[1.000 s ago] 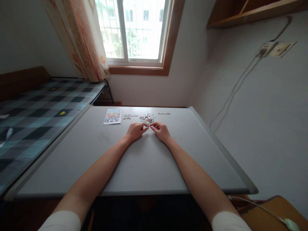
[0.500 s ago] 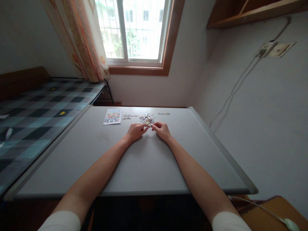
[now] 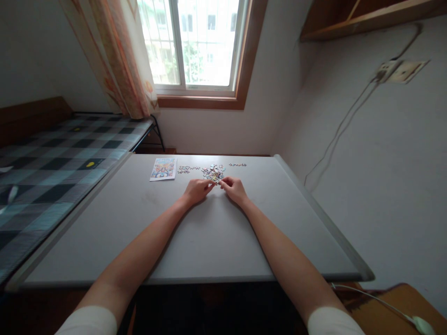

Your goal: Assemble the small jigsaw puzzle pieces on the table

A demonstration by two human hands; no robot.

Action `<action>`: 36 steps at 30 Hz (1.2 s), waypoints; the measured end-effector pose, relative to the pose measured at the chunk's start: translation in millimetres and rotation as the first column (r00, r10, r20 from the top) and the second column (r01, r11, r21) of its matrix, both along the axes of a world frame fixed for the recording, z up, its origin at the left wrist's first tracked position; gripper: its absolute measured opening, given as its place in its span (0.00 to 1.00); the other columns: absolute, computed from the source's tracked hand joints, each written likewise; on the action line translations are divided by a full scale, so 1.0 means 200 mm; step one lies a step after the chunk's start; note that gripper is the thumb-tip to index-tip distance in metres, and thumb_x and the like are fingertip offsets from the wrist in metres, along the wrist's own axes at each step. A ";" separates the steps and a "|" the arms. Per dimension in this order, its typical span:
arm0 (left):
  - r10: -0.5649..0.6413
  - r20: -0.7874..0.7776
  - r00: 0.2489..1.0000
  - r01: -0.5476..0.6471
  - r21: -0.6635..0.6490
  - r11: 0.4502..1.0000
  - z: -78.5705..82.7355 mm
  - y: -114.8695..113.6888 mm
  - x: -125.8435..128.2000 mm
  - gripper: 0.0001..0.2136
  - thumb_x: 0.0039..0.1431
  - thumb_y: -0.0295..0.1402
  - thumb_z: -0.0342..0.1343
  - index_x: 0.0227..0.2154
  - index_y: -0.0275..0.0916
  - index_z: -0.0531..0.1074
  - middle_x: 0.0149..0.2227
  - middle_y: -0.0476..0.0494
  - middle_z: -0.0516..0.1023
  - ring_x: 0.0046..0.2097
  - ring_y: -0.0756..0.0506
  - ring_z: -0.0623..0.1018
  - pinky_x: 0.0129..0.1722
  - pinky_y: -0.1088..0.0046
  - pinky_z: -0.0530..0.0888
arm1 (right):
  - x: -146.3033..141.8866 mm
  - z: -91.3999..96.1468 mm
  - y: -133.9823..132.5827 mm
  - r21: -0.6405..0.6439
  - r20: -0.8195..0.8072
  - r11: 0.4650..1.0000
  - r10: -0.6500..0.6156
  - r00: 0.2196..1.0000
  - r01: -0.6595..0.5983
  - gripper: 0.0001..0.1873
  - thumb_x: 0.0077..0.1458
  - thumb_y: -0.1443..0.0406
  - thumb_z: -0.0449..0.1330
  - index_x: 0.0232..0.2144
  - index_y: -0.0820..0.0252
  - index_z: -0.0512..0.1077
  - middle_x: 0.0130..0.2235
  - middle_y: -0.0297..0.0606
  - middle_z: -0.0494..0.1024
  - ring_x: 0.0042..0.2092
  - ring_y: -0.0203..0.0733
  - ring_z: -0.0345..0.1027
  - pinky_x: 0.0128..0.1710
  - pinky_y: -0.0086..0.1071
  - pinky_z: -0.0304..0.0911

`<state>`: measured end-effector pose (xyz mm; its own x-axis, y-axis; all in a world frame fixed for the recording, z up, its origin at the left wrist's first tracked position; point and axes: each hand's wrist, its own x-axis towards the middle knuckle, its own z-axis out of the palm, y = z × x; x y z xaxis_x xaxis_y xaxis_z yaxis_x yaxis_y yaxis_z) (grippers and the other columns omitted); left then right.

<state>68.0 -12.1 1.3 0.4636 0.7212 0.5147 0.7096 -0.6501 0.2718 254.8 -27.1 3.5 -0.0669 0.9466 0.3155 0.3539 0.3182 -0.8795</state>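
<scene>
A pile of small jigsaw puzzle pieces (image 3: 213, 172) lies toward the far side of the grey-white table (image 3: 216, 242). At the near edge of that pile my left hand (image 3: 198, 190) and my right hand (image 3: 234, 188) almost meet, fingertips pinched. Between them is a small puzzle piece (image 3: 217, 183), which both hands' fingertips touch. Left of the pile lie short rows of joined pieces (image 3: 188, 168), and another joined strip (image 3: 238, 164) is to its right. A printed picture card (image 3: 163, 169) rests flat farther left.
A bed with a checked cover (image 3: 80, 163) stands along the table's left side. The wall with a socket (image 3: 401, 71) and hanging cable is at the right. Behind the table is a window (image 3: 206, 46) with a curtain (image 3: 115, 60). A wooden stool (image 3: 398, 302) stands front right.
</scene>
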 end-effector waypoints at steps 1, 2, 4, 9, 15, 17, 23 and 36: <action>0.008 0.004 1.000 -0.008 -0.002 1.000 0.00 0.00 0.00 0.11 0.60 0.38 0.51 0.35 0.44 0.78 0.21 0.51 0.75 0.23 0.52 0.71 0.27 0.78 0.62 | 0.00 0.00 0.00 0.015 0.015 1.000 -0.019 1.000 0.018 0.13 0.51 0.57 0.58 0.28 0.63 0.73 0.25 0.37 0.77 0.27 0.37 0.69 0.29 0.29 0.62; 0.017 0.010 1.000 -0.017 -0.005 1.000 0.01 0.00 0.00 0.11 0.60 0.37 0.51 0.35 0.44 0.78 0.21 0.51 0.75 0.23 0.52 0.71 0.27 0.78 0.62 | 0.00 0.00 0.00 0.030 0.030 0.999 -0.036 0.999 0.035 0.13 0.51 0.57 0.57 0.29 0.62 0.73 0.25 0.37 0.77 0.27 0.37 0.68 0.30 0.29 0.62; 0.033 0.019 0.999 -0.033 -0.014 0.999 0.01 0.00 0.00 0.11 0.60 0.37 0.50 0.36 0.45 0.78 0.21 0.52 0.75 0.23 0.52 0.70 0.27 0.78 0.62 | 0.00 0.00 0.00 0.054 0.054 0.997 -0.064 0.997 0.061 0.14 0.51 0.57 0.57 0.29 0.62 0.73 0.26 0.37 0.77 0.27 0.36 0.68 0.30 0.29 0.62; 0.055 0.019 0.998 -0.055 -0.022 0.998 0.03 -0.01 0.00 0.10 0.60 0.37 0.51 0.36 0.45 0.78 0.22 0.51 0.75 0.24 0.52 0.71 0.28 0.78 0.62 | 0.00 0.00 -0.01 0.059 0.106 0.995 -0.086 0.991 0.080 0.13 0.51 0.57 0.56 0.28 0.61 0.74 0.26 0.37 0.76 0.28 0.37 0.68 0.31 0.30 0.62; 0.088 0.010 0.996 -0.088 -0.022 0.996 0.03 -0.01 0.00 0.11 0.60 0.37 0.51 0.37 0.44 0.78 0.22 0.50 0.76 0.24 0.52 0.72 0.27 0.77 0.62 | -0.01 0.01 -0.02 0.071 0.125 0.993 -0.107 0.986 0.099 0.12 0.51 0.58 0.57 0.28 0.60 0.74 0.27 0.37 0.77 0.27 0.37 0.67 0.32 0.30 0.62; 0.100 0.010 0.995 -0.099 -0.021 0.995 0.03 -0.01 0.00 0.11 0.60 0.37 0.51 0.36 0.44 0.78 0.22 0.50 0.76 0.25 0.52 0.72 0.28 0.77 0.62 | -0.01 0.01 -0.02 0.071 0.127 0.993 -0.102 0.987 0.094 0.11 0.50 0.59 0.57 0.29 0.60 0.74 0.27 0.36 0.77 0.27 0.37 0.66 0.32 0.30 0.63; 0.103 0.011 0.995 -0.102 -0.032 0.994 0.03 -0.01 0.00 0.11 0.61 0.37 0.51 0.37 0.44 0.78 0.23 0.50 0.76 0.25 0.51 0.72 0.28 0.77 0.62 | -0.01 0.01 -0.02 0.086 0.153 0.994 -0.080 0.985 0.068 0.10 0.50 0.61 0.57 0.29 0.61 0.74 0.27 0.36 0.76 0.27 0.36 0.66 0.32 0.30 0.62; 0.110 0.010 0.994 -0.110 -0.028 0.994 0.03 -0.01 0.00 0.12 0.60 0.38 0.50 0.38 0.44 0.78 0.23 0.50 0.76 0.26 0.51 0.73 0.28 0.77 0.63 | -0.02 0.02 -0.03 0.090 0.195 0.994 -0.074 0.978 0.057 0.07 0.48 0.62 0.57 0.28 0.59 0.74 0.27 0.35 0.76 0.27 0.36 0.65 0.32 0.30 0.62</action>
<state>68.4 -13.7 6.8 0.3747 0.7814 0.4991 0.7729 -0.5605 0.2972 251.2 -33.4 6.8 -0.0748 0.9217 0.3807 0.5405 0.3583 -0.7612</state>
